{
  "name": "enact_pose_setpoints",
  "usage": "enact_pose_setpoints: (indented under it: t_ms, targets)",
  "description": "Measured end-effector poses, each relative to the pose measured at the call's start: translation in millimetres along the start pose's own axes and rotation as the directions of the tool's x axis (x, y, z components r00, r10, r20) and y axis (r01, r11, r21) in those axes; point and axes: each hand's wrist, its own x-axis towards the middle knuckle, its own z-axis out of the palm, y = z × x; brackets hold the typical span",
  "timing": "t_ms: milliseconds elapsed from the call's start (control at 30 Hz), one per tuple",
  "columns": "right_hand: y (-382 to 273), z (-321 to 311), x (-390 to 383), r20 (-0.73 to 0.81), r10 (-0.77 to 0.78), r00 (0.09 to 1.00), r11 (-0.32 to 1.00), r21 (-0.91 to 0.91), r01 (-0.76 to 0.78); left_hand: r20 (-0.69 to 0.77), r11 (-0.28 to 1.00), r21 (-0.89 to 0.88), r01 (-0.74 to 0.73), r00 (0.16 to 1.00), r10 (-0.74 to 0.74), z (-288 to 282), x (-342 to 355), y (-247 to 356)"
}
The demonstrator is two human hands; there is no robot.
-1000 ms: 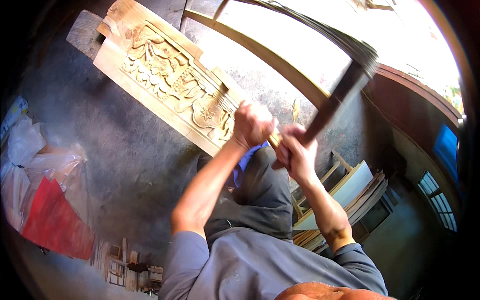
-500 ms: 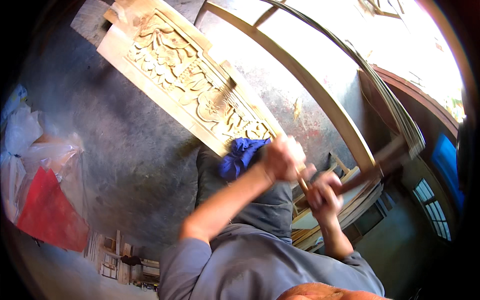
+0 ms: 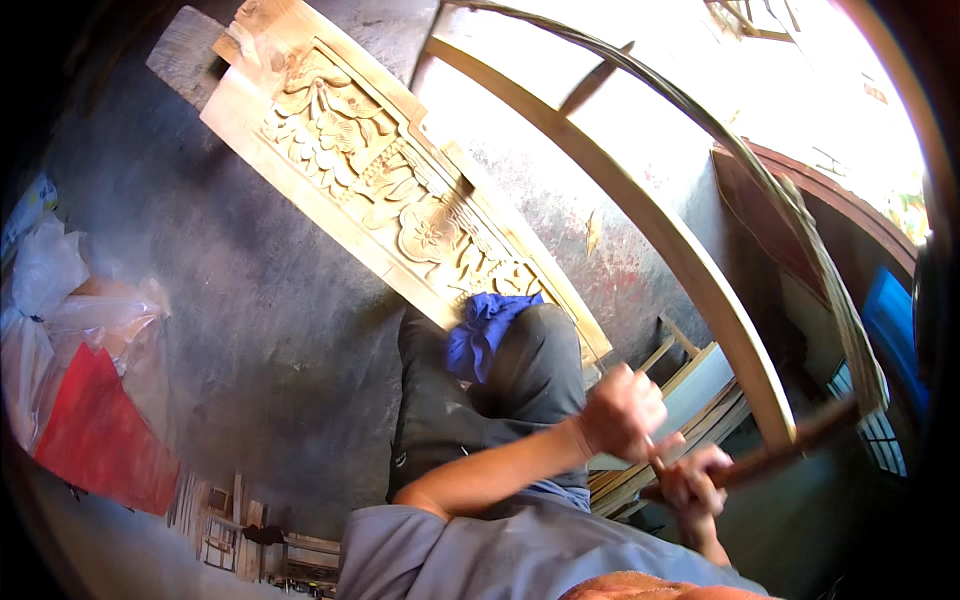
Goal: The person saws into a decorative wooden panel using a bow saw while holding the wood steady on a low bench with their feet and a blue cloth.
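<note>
- We see the carved panel [image 3: 420,225] slanting from upper left down to the knee [image 3: 545,345], its straight long edge facing dark floor [image 3: 270,330] that runs out towards plastic bags [image 3: 45,265] and a red sheet [image 3: 100,430].
- On the panel's other side, a strip of floor lies between its stepped edge and the curved beam [image 3: 650,220] of a wooden frame — well apart from the carving.
- We find the right grip [image 3: 697,480] wrapped around the frame's dark end bar [image 3: 770,462]; the left grip [image 3: 625,412], just beside it, is curled tight over a thin rod [image 3: 655,460].
- A blue cloth [image 3: 485,335] bunches against the knee, covering a little of the panel's near end.
- Stacked boards [image 3: 720,405] stand beyond the hands, partly behind them, and a cord bundle [image 3: 815,230] arcs outside the beam.
- Glare swallows the ground behind the frame's far end; the fingers overlap, so we cannot make out how rod and bar meet.
</note>
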Motion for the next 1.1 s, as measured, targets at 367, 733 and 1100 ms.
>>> enact_pose_setpoints:
  t_ms: [367, 733, 1100]
  targets:
    - [7.4, 66.7, 87.9, -0.145, 0.129, 0.981, 0.991, -0.006, -0.131, 0.04, 0.994, 0.11, -0.026, 0.999, 0.022, -37.2, 29.2, -87.6]
    - [43.8, 111.2, 169.6, -0.141, 0.061, 0.988, 0.998, 0.012, -0.06, 0.009, 0.972, 0.215, -0.093, 0.996, 0.093, -62.8, 45.5, -175.0]
    - [-45.6, 10.7, -35.2, -0.039, -0.049, 0.998, 0.992, -0.122, 0.044, -0.042, 0.995, -0.091, 0.044, 0.998, -0.048, -3.3, 17.2, 49.9]
